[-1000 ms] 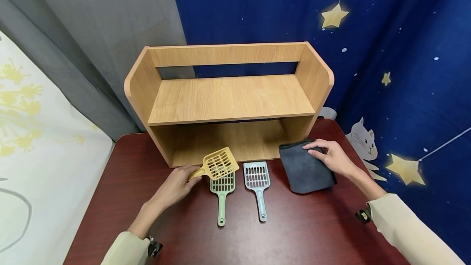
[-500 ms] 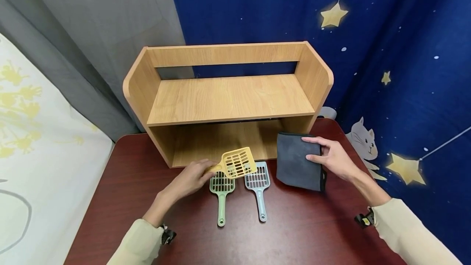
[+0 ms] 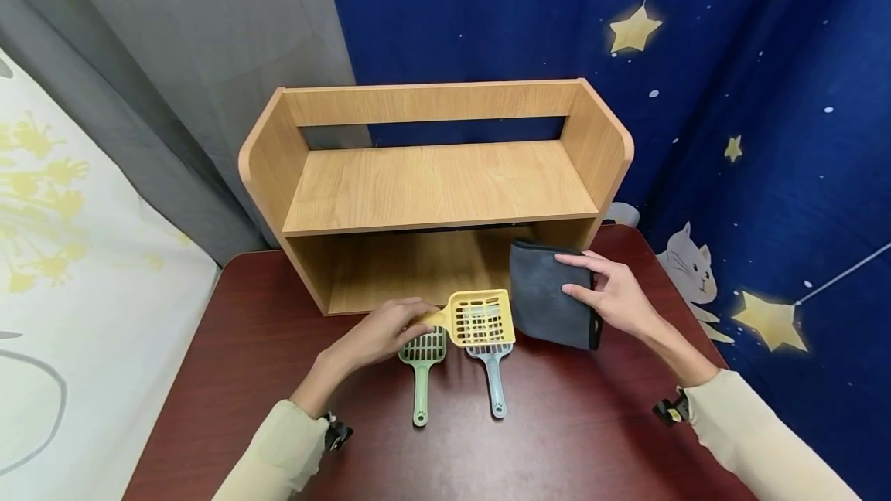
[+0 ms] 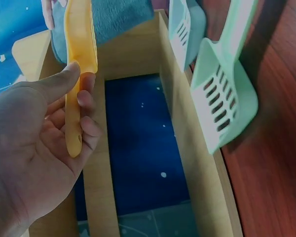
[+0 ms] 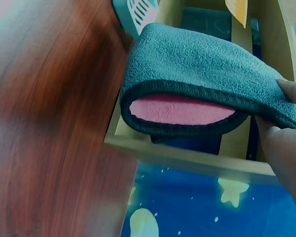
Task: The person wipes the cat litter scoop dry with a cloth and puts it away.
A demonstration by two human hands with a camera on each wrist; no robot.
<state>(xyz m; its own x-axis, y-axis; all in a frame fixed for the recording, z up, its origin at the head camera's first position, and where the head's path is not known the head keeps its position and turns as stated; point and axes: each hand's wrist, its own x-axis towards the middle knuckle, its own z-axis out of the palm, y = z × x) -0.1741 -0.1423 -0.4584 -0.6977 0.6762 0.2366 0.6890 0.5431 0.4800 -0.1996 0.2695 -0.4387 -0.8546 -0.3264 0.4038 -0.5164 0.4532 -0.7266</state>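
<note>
My left hand (image 3: pixel 386 333) grips the handle of a yellow slotted litter scoop (image 3: pixel 482 318), thumb on one side and fingers curled on the other in the left wrist view. The scoop's head is held over a pale blue litter scoop (image 3: pixel 495 381) lying on the table. A green litter scoop (image 3: pixel 421 385) lies to its left, under the left fingertips in the head view. My right hand (image 3: pixel 616 294) pinches the right edge of a folded dark grey cloth (image 3: pixel 550 296) beside the yellow scoop. In the right wrist view the cloth's fold (image 5: pixel 182 109) shows a pink inside.
A two-tier wooden shelf (image 3: pixel 438 184) stands at the back of the dark red table (image 3: pixel 557 424). The cloth overlaps the lower tier's right front in the head view. Curtains (image 3: pixel 487 14) hang behind, and a white patterned cloth (image 3: pixel 90 292) is at the left.
The left hand has carried the yellow scoop rightward, from over the green scoop to over the blue one. The right hand has shifted the grey cloth left and turned it more upright, toward the scoop.
</note>
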